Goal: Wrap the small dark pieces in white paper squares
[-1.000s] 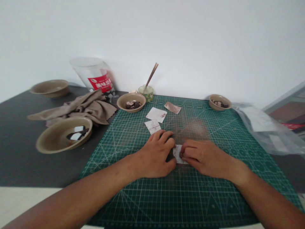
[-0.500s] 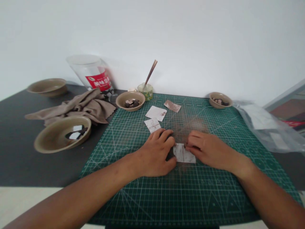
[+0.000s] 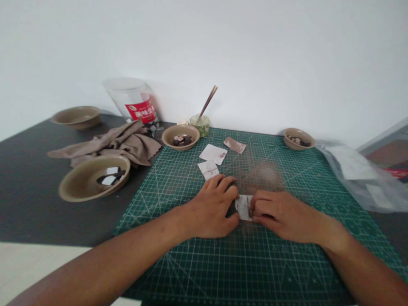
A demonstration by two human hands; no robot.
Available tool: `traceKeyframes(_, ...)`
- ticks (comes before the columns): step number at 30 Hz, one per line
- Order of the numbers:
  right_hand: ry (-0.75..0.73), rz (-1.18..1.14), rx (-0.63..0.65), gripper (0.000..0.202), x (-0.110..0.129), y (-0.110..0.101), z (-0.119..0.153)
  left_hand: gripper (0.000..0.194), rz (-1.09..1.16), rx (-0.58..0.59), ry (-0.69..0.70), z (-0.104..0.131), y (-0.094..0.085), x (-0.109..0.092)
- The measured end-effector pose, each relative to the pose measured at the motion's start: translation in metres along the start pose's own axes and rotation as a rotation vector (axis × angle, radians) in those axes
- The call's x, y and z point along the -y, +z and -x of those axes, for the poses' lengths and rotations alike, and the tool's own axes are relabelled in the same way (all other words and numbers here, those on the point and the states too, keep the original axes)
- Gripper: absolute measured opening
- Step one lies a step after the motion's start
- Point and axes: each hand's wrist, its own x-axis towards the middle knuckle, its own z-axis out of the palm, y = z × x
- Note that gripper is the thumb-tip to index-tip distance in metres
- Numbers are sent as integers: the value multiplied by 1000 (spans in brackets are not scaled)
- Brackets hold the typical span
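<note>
A small white paper piece (image 3: 244, 207) with dark smudges lies on the green cutting mat (image 3: 204, 263) between my hands. My left hand (image 3: 213, 208) rests on the mat with its fingers apart, fingertips and thumb at the paper's left edge. Over the paper's right part, the fingers of my right hand (image 3: 277, 214) are pressed together; whatever they pinch is hidden. Behind my left hand lie a marked white square (image 3: 208, 169), a larger white sheet (image 3: 214, 154) and a brown-smeared piece (image 3: 235, 145).
Bowls with dark pieces stand at the back middle (image 3: 180, 137), back right (image 3: 298, 139) and left (image 3: 95, 178). Another bowl (image 3: 76, 117), a brown cloth (image 3: 127, 142), a clear jar (image 3: 140, 102), a green cup with sticks (image 3: 200, 124) and a plastic bag (image 3: 360, 170) are around.
My right hand has moved nearer me across the paper and covers more of its right side. My left hand stays at the left edge. The whole view has shifted slightly.
</note>
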Motion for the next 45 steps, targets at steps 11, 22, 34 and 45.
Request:
traceKeyframes(11,-39,-12,29,16,-2,-2,0,31,8,-2,0,-1,0,0)
traceKeyframes(22,20,-40,1,14,-3,0,4,29,3,-9,5,0,0,0)
traceKeyframes(34,6,6,5,14,-3,-2,3,28,6,4,0,0,-2,-1)
traceKeyframes(45,44,27,17,15,-3,-3,3,33,13,4,-9,0,1,0)
